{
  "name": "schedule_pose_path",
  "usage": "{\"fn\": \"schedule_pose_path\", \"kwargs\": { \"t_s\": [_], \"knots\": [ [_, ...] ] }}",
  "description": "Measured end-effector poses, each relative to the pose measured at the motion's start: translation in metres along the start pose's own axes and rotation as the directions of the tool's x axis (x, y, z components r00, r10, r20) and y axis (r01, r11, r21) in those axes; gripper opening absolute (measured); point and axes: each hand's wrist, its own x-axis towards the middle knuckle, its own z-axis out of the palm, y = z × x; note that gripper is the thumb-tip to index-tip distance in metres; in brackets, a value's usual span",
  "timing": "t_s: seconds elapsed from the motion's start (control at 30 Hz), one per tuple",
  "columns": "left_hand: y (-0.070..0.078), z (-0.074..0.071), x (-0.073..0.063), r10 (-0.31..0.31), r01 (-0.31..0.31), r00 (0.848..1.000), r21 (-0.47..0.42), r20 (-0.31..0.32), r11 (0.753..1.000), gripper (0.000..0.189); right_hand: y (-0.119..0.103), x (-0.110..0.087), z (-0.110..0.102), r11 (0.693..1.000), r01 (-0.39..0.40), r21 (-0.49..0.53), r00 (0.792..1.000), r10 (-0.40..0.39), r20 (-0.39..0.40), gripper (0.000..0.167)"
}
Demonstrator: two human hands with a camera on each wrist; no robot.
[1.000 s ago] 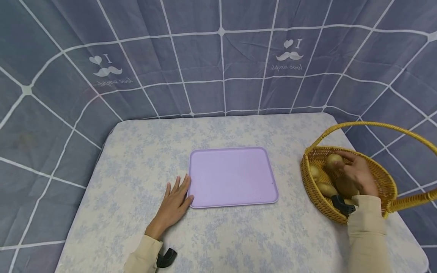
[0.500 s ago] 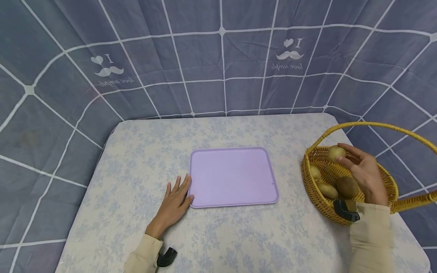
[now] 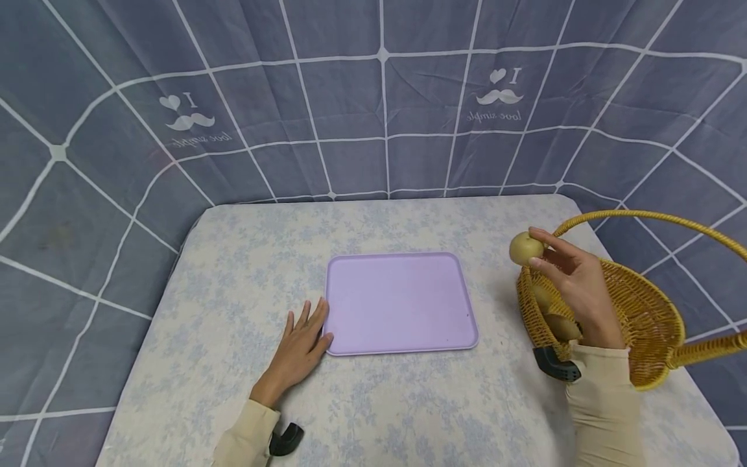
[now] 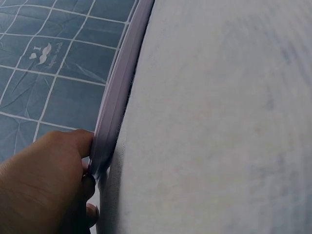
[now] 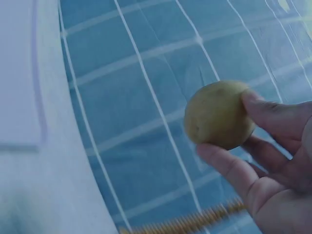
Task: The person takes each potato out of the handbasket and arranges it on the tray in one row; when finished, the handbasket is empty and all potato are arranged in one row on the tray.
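Note:
My right hand point(image 3: 574, 282) pinches a round, pale yellow potato point(image 3: 525, 248) between thumb and fingers, above the left rim of a yellow wicker basket point(image 3: 656, 324). The right wrist view shows the potato point(image 5: 218, 114) held at the fingertips. Inside the basket lie more potatoes point(image 3: 562, 327), partly hidden by the right hand and forearm. At the left edge of a shallow lilac tray point(image 3: 399, 301), my left hand point(image 3: 294, 353) lies with its fingers extended and spread. Its thumb touches the tray's side point(image 4: 109, 117) in the left wrist view.
A tall arched handle point(image 3: 648, 215) spans the basket. Pale floral cloth covers the table point(image 3: 408, 408), and a blue-grey checked curtain point(image 3: 350, 97) surrounds its back and sides. Table surface lies between tray and basket.
My right hand has lifted the potato out of the basket and carried it left over the rim. The left hand and tray have stayed in place.

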Motion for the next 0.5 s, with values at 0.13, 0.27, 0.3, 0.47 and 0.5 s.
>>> {"fn": "schedule_pose_path", "kwargs": {
  "t_s": [0.13, 0.27, 0.3, 0.47, 0.5],
  "knots": [
    [-0.002, 0.001, -0.001, -0.001, 0.001, 1.000, 0.008, -0.002, 1.000, 0.063, 0.006, 0.011, 0.034, 0.998, 0.063, 0.010, 0.995, -0.064, 0.083, 0.046],
    [-0.002, 0.002, -0.001, 0.000, 0.000, 1.000, 0.007, -0.002, 1.000, 0.063, 0.018, 0.021, 0.077, 0.991, 0.116, 0.066, 0.974, -0.127, 0.189, 0.046],
    [-0.002, 0.002, -0.002, 0.001, -0.001, 1.000, 0.005, -0.003, 1.000, 0.063, 0.021, 0.023, 0.089, 0.989, 0.123, 0.076, 0.967, -0.137, 0.216, 0.046],
    [-0.002, 0.002, -0.002, 0.007, -0.007, 1.000, -0.003, -0.010, 1.000, 0.063, 0.034, 0.029, 0.147, 0.991, 0.093, 0.097, 0.929, -0.122, 0.348, 0.044],
    [-0.002, 0.003, -0.002, 0.008, -0.008, 1.000, 0.000, -0.011, 1.000, 0.063, 0.037, 0.030, 0.158, 0.991, 0.082, 0.102, 0.920, -0.114, 0.375, 0.044]
  ]
}}
